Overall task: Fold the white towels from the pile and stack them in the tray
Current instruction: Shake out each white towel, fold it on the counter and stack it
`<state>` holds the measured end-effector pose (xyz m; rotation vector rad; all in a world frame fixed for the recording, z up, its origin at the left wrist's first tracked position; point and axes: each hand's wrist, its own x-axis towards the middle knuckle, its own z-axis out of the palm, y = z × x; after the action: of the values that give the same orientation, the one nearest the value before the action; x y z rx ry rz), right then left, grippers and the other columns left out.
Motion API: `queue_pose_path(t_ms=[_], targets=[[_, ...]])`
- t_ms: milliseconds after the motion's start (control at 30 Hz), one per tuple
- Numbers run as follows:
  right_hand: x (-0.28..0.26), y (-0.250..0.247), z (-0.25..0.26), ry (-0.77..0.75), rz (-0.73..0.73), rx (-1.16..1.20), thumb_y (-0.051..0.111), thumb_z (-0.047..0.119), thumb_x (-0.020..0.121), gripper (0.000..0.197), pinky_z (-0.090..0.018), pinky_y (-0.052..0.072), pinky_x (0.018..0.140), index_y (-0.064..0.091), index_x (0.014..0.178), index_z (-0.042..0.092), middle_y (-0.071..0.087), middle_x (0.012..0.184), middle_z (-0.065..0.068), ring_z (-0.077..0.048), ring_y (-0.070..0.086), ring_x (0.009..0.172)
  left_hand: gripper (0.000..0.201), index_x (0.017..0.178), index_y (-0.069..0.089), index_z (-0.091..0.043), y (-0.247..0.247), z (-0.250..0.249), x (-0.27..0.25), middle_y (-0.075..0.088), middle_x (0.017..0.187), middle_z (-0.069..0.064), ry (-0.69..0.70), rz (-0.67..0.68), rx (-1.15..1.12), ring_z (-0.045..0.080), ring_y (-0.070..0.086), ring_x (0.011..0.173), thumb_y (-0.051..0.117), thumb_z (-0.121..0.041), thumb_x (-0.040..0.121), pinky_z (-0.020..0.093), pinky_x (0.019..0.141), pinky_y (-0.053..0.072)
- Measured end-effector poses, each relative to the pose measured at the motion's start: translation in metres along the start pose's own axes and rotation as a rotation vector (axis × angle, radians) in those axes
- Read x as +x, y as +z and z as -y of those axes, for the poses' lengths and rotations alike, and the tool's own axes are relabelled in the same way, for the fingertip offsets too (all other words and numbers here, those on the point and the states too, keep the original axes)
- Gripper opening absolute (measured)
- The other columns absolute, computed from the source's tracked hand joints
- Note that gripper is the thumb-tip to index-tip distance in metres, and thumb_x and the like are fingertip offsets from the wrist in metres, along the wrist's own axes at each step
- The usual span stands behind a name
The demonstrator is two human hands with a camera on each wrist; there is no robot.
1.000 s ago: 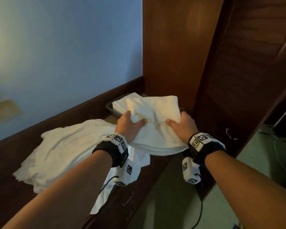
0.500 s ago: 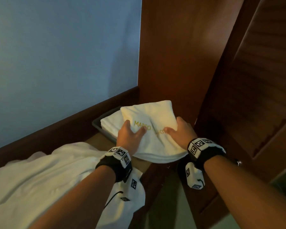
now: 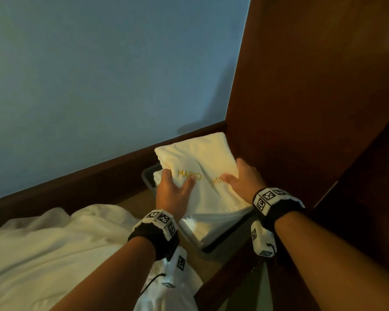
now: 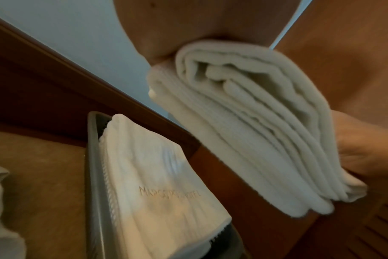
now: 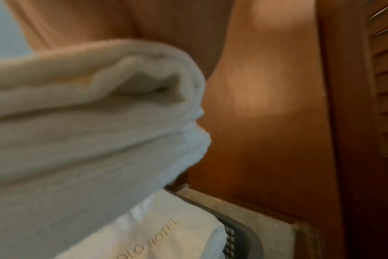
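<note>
Folded white towel (image 3: 202, 176), thick soft terry in stacked layers, gripped at either side by left hand (image 3: 173, 194) and right hand (image 3: 243, 180), thumbs on top, held just above grey slatted plastic tray (image 4: 93, 184). Gold stitching: "MARCO" readable. In tray, flat towel (image 4: 157, 175) lettered "…OLO HOTEL". Rumpled white pile (image 3: 54, 248) on tan shelf left of tray; glossy brown wood panel (image 3: 312, 86) alongside.

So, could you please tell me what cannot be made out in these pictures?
- Head view: the embroidered lettering on the folded towel is partly covered by the left hand and right hand.
- Head view: the tray interior is hidden by that towel.
- Right wrist view: blurred; the towel hides the fingers.
- Left wrist view: the lettering on the towel in the tray is smeared.
- Unfolded pile: cut off by the frame's edge.
</note>
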<state>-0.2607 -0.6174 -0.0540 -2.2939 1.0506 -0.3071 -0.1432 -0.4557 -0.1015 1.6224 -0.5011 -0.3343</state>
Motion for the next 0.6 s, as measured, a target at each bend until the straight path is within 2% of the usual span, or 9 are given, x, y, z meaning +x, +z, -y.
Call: queue_pose_path(t_ms=[67,100,167,233,300,333,433,500,600], targets=[[0.036,0.005,-0.009,-0.027,0.052,0.044,0.063,0.026,0.095,0.028,-0.023,0.041,0.070,0.049,0.115,0.012,0.052,0.094,0.009,-0.006,0.052,0.082,0.031,0.105,0.051,-0.021,0.013,0.007,0.020,0.064,0.094,-0.013,0.017,-0.066,0.030,0.001,0.066,0.080,0.076,-0.031,0.088,0.016,0.058,0.053],[0.053,0.008,-0.015,-0.033,0.082,0.060,0.062,0.024,0.096,0.027,-0.020,0.037,0.063,0.049,0.116,0.011,0.049,0.090,0.011,-0.002,0.048,0.077,0.033,0.105,0.052,-0.019,0.019,0.013,0.028,0.064,0.094,-0.012,0.018,-0.104,0.049,0.005,0.066,0.082,0.076,-0.033,0.088,0.023,0.063,0.056],[0.082,0.013,-0.026,-0.042,0.138,0.076,0.061,0.022,0.097,0.028,-0.020,0.036,0.061,0.049,0.119,0.009,0.050,0.090,0.011,-0.004,0.051,0.078,0.034,0.105,0.052,-0.019,0.034,0.029,0.041,0.065,0.095,-0.009,-0.006,-0.169,0.075,0.012,0.067,0.085,0.076,-0.035,0.087,0.035,0.072,0.057],[0.108,0.018,-0.031,-0.072,0.192,0.081,0.061,0.022,0.097,0.037,-0.027,0.042,0.072,0.047,0.127,0.006,0.055,0.104,0.003,-0.017,0.057,0.097,0.034,0.105,0.052,-0.019,0.047,0.040,0.050,0.067,0.097,-0.006,-0.026,-0.228,0.073,0.015,0.068,0.087,0.076,-0.037,0.087,0.037,0.074,0.057],[0.132,0.025,-0.037,-0.091,0.251,0.076,0.061,0.027,0.097,0.053,-0.036,0.045,0.090,0.040,0.139,0.004,0.055,0.126,-0.008,-0.025,0.055,0.117,0.033,0.105,0.053,-0.018,0.057,0.046,0.057,0.067,0.098,-0.005,-0.061,-0.293,0.067,0.011,0.067,0.085,0.075,-0.036,0.088,0.034,0.071,0.057],[0.142,0.029,-0.041,-0.100,0.287,0.081,0.061,0.029,0.097,0.055,-0.039,0.045,0.095,0.038,0.141,0.005,0.054,0.132,-0.009,-0.028,0.054,0.122,0.033,0.104,0.053,-0.018,0.062,0.049,0.060,0.067,0.097,-0.005,-0.082,-0.328,0.063,0.010,0.066,0.084,0.075,-0.036,0.088,0.032,0.070,0.056],[0.168,0.045,-0.062,-0.109,0.394,0.069,0.056,0.030,0.099,0.045,-0.042,0.044,0.094,0.040,0.135,0.007,0.054,0.131,-0.010,-0.030,0.054,0.121,0.031,0.102,0.052,-0.020,0.075,0.065,0.062,0.065,0.096,-0.007,-0.198,-0.362,0.076,0.012,0.065,0.085,0.074,-0.038,0.089,0.029,0.071,0.052],[0.175,0.055,-0.080,-0.082,0.481,0.044,0.052,0.031,0.101,0.047,-0.046,0.044,0.100,0.037,0.139,0.009,0.052,0.137,-0.013,-0.031,0.052,0.123,0.034,0.105,0.049,-0.020,0.081,0.086,0.052,0.064,0.102,-0.002,-0.357,-0.325,0.120,0.021,0.065,0.093,0.071,-0.041,0.090,0.034,0.077,0.051],[0.173,0.067,-0.105,-0.080,0.582,0.057,0.051,0.033,0.102,0.046,-0.043,0.044,0.101,0.036,0.142,0.018,0.056,0.130,-0.006,-0.030,0.055,0.118,0.043,0.113,0.044,-0.020,0.082,0.116,0.033,0.062,0.115,0.006,-0.570,-0.261,0.212,0.029,0.063,0.101,0.069,-0.048,0.090,0.042,0.089,0.053]])
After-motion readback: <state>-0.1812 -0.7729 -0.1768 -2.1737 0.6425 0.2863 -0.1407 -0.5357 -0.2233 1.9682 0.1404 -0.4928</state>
